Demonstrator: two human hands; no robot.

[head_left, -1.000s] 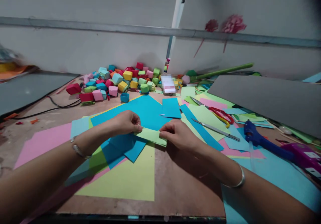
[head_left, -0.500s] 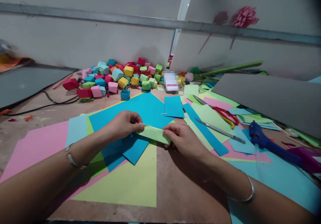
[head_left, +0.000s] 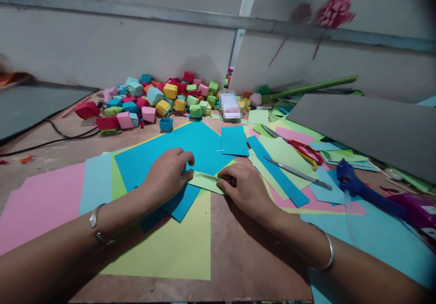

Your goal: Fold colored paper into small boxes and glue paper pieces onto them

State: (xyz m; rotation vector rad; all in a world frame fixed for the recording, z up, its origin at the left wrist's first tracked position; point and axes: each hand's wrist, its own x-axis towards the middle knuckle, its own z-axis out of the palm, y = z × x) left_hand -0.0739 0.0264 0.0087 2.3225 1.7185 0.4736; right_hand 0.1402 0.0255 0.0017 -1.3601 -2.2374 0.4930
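A narrow piece of light green paper [head_left: 205, 181] stretches between my two hands, above the stacked coloured sheets. My left hand [head_left: 170, 172] pinches its left end between thumb and fingers. At the opposite end, the thumb and bent fingers of my right hand [head_left: 243, 187] grip the paper; some of those fingertips are hidden. Beneath lie a large blue sheet [head_left: 200, 143], a smaller blue piece [head_left: 184, 206] and a yellow-green sheet [head_left: 177, 254]. A blue rectangle [head_left: 235, 140] rests just beyond my hands.
Several small folded paper boxes [head_left: 155, 96] are heaped along the wall. To the right are a craft knife [head_left: 299, 173], red-handled scissors [head_left: 304, 152], a blue glue gun [head_left: 361, 190] and paper scraps. Pink sheets [head_left: 41, 204] lie left; a black cable [head_left: 64, 136] runs behind them.
The green paper looks narrower and flatter now, tilted differently between my hands. My left index finger has lifted and spread a little from the thumb. The view has shifted slightly.
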